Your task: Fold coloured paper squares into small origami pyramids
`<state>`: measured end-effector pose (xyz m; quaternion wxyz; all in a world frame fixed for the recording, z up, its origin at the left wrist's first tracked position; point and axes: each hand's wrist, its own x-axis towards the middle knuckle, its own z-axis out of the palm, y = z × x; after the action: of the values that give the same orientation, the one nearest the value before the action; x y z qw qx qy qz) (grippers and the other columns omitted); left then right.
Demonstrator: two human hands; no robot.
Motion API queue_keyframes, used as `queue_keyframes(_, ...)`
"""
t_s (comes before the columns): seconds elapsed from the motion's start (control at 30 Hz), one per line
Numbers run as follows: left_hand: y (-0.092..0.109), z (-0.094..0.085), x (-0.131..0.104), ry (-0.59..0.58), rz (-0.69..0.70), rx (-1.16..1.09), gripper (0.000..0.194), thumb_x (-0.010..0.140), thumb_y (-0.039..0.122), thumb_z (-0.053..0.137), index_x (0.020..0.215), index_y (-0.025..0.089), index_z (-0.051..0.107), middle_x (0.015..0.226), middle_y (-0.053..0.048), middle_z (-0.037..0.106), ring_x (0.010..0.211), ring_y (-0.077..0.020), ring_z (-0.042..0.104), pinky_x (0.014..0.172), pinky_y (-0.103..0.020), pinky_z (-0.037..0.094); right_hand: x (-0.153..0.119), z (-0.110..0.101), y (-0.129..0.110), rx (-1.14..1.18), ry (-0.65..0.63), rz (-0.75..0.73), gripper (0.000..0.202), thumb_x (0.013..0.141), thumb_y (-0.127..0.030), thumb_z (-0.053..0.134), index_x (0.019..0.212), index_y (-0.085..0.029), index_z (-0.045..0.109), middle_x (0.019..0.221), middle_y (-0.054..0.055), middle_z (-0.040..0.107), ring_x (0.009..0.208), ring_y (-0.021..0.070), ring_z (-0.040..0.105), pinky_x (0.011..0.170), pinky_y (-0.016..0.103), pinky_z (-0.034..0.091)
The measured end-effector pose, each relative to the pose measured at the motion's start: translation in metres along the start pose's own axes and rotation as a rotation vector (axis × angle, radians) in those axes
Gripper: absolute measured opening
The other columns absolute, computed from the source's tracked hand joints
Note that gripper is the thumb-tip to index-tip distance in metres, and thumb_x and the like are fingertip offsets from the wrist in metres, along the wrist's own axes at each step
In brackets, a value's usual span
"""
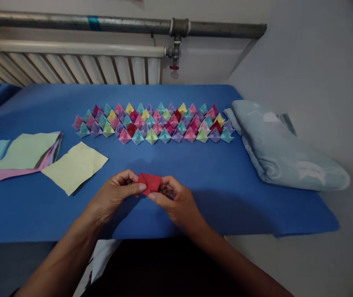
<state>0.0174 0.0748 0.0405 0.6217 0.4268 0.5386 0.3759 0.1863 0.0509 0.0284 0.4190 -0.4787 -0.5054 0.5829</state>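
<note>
- Blue-covered table point(226, 165) below a white radiator point(71, 49); no containers seen.
- Left hand point(114, 196) and right hand point(176, 202): both pinch red folded paper point(149, 183), held over table near front edge.
- Folded paper boats point(151, 123), multicolored, in packed rows beyond hands.
- Yellow sheet point(75, 167) left of hands, beside paper stack point(29, 152).
- Folded blanket point(287, 152) at right.

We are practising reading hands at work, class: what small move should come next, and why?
Perhaps the left hand should slide its thumb along the diagonal line on the folded red paper, pressing it flat. That thumb already rests near the line, and the right hand pinches the opposite side, which should steady it.
</note>
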Motion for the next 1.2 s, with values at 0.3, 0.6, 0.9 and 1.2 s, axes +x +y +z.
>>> queue_keyframes(0.3,0.006,-0.013,-0.009,-0.084,0.454,0.598,0.017,0.082,0.026,0.06,0.098,0.025,0.066,0.092,-0.003,0.066,0.088,-0.0182,0.062,0.079,-0.035,0.051,0.001,-0.015,0.002,-0.693,0.032,-0.463,0.013,0.087,-0.018,0.054,0.091,-0.023,0.065,0.086,0.001,0.07,0.079,0.0168,0.061,0.076,0.032,0.043)
queue_keyframes(0.6,-0.037,-0.004,-0.013,0.07,1.052,1.276,0.016,0.093,0.015,0.048,0.095,0.017,0.064,0.095,-0.009,0.067,0.085,-0.021,0.058,0.074,-0.037,0.046,-0.004,-0.029,0.02,-1.176,-0.027,-0.76,0.023,0.095,-0.015,0.045,0.1,-0.024,0.065,0.097,0.002,0.07,0.085,0.0172,0.056,0.076,0.035,0.036)
queue_keyframes(0.9,-0.05,-0.002,-0.03,-0.016,0.902,1.291,0.03,0.093,0.014,0.047,0.122,0.014,0.057,0.108,-0.012,0.067,0.094,-0.0254,0.059,0.077,-0.041,0.045,-0.013,-0.033,0.022,-1.222,-0.17,-0.688,0.027,0.096,-0.015,0.045,0.111,-0.025,0.064,0.115,0.006,0.065,0.101,0.0202,0.053,0.086,0.037,0.037)
queue_keyframes(1.2,-0.05,-0.003,-0.03,-0.03,0.939,1.351,0.031,0.095,0.017,0.046,0.122,0.012,0.059,0.111,-0.013,0.066,0.095,-0.0264,0.056,0.077,-0.041,0.042,-0.023,-0.03,0.012,-1.023,-0.142,-0.624,0.02,0.091,-0.012,0.049,0.105,-0.018,0.063,0.101,0.007,0.068,0.092,0.0194,0.056,0.081,0.036,0.04)
